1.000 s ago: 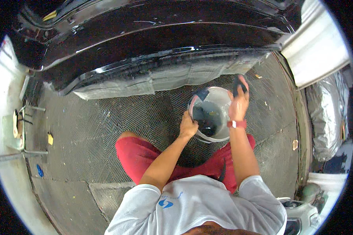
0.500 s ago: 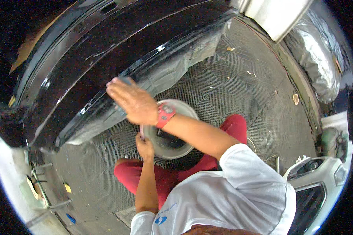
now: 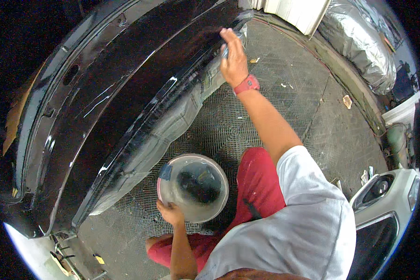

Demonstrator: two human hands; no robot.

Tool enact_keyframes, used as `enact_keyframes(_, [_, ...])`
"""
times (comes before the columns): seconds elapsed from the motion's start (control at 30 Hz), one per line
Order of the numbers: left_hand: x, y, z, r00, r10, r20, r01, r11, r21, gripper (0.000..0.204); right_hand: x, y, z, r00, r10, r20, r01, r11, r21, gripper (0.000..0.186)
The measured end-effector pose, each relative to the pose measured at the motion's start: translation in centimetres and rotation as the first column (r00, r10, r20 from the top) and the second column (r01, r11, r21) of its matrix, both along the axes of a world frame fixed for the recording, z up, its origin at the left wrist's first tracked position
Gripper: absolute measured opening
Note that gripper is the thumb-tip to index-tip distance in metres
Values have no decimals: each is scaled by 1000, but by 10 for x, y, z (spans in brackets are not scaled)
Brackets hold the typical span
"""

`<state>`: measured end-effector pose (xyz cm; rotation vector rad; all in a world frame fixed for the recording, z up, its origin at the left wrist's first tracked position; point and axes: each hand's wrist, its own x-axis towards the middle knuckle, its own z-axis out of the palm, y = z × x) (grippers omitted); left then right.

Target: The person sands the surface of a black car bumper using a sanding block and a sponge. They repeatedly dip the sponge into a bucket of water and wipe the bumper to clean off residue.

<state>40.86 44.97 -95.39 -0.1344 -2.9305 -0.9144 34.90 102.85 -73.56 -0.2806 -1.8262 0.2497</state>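
Your left hand pinches the round grey plastic bucket's near-left edge, likely steadying it; your right hand clasps a blurred bluish piece.

We log the panel as black, streaked with white glints. Sheet: smoky grey, mottled darker along its top edge. Bucket: greyish white, part of its rim pink, with a slate-blue patch. Pad: blue-grey. Watch: red. Trousers: crimson. Shirt: white. Floor: dark grey, fine ribs in diamonds. We also note a silver cover, yellow scrap, green tank.
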Motion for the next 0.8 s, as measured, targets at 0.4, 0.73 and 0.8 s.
enact_keyframes(0.4, [-1, 5, -1, 999, 45, -26, -46, 999, -25, 55, -5, 63, 19, 996, -84, -14, 82, 992, -98, 39])
enact_keyframes(0.73, [6, 19, 9, 994, 96, -48, -95, 995, 21, 56, 8, -227, 18, 812, 536, 231, -541, 840, -48, 62])
enact_keyframes(0.8, [4, 22, 15, 996, 92, -20, -92, 996, 6, 55, 0, -279, 23, 739, 621, 263, -642, 766, -5, 62])
